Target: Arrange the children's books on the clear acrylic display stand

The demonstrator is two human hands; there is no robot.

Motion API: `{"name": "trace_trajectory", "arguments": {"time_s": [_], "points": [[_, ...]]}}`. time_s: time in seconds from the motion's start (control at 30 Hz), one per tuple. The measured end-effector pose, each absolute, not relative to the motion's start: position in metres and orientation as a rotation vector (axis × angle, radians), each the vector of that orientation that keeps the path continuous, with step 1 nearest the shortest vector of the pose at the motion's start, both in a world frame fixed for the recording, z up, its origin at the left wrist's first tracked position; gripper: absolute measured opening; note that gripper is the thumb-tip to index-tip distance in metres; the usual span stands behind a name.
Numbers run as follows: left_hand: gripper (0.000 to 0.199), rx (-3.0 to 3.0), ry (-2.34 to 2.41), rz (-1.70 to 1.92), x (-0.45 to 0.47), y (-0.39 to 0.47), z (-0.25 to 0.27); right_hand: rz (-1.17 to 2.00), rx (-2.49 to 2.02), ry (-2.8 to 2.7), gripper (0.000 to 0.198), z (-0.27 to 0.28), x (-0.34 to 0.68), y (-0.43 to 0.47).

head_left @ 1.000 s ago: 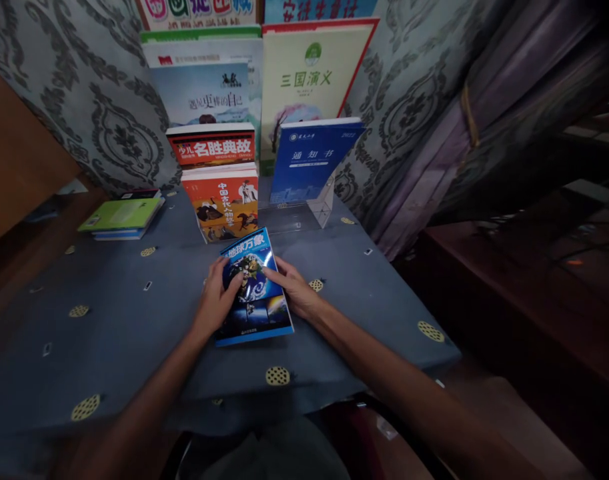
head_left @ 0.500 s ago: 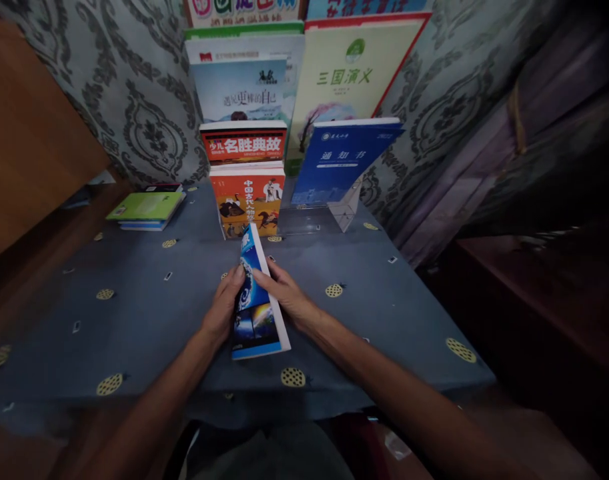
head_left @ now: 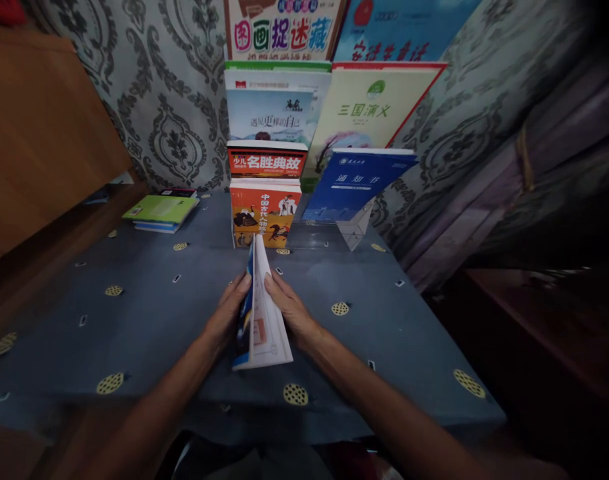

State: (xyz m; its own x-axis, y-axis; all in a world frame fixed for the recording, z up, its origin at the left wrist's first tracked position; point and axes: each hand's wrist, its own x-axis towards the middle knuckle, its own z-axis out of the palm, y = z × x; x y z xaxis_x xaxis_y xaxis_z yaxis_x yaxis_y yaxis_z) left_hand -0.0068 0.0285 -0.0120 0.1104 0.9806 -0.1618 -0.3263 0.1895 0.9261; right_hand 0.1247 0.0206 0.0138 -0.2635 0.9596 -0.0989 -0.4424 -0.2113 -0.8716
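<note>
A thin paperback book (head_left: 269, 320) with a blue cover stands partly opened between my two hands, above the near half of the table. My left hand (head_left: 229, 303) grips the blue cover side, its thumb along the cover. On the other side my right hand (head_left: 291, 303) holds the white pages, thumb pressed on the page edge. A printed page with a small brown picture shows inside. The fingers under the book are hidden. Just beyond the book's top edge, an orange book (head_left: 267, 210) leans in the lowest tier of a clear display rack (head_left: 351, 230).
More books fill the rack's tiers, among them a blue booklet (head_left: 359, 183) and a pale green book (head_left: 367, 110). A small stack of books (head_left: 161, 212) lies at the back left. Blue cloth with pineapple prints covers the table (head_left: 149, 333). Patterned curtain (head_left: 179, 133) hangs behind.
The blue book has been opened from its closed state, its cover turned to the left and a page showing. My view has tilted up slightly, revealing more of the rack's top books.
</note>
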Motion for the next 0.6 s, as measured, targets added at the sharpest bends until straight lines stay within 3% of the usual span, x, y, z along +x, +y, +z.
{"name": "trace_trajectory", "arguments": {"time_s": [0.3, 0.6], "points": [[0.067, 0.917, 1.063, 1.11, 0.002, 0.028, -0.005, 1.666, -0.861, -0.923, 0.062, 0.015, 0.125, 0.017], [0.082, 1.629, 1.211, 1.067, 0.006, 0.015, -0.044, 1.683, -0.974, -0.938, 0.049, 0.012, 0.17, 0.025]]}}
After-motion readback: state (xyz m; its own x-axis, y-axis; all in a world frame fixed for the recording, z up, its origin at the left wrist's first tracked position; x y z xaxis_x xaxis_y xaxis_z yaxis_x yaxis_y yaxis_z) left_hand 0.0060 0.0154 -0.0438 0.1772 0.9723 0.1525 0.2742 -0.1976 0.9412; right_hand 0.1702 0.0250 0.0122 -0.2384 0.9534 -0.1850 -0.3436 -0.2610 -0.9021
